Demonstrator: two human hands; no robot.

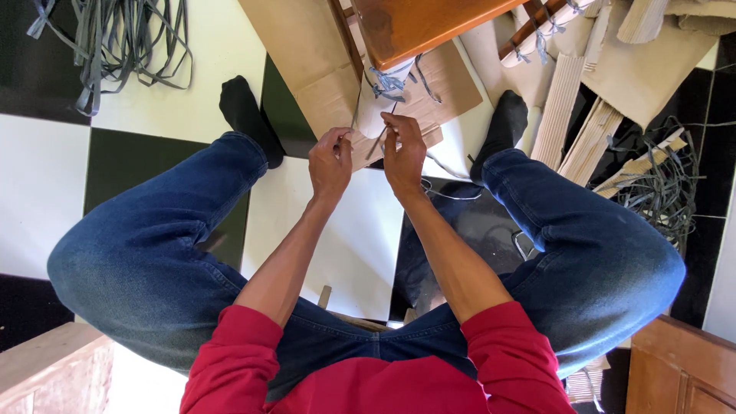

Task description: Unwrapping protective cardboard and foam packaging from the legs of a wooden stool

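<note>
A thin grey strap (381, 132) runs between the person's two hands just above the middle of the frame, its long axis slanting from the lower left up toward the knotted bundle of strap (389, 81) under the wooden furniture edge (414, 23) at the top. The right hand (403, 157) pinches the strap's upper stretch with closed fingertips; the left hand (330, 162) is closed on its lower end, beside a strip of cardboard (399, 138). Both hands sit level and close together, the right a little nearer the knot. Brown cardboard sheets (307, 54) lie beneath on the chequered floor (38, 184). Loose strap heaps lie at the upper left (115, 38) and right edge (659, 184).
</note>
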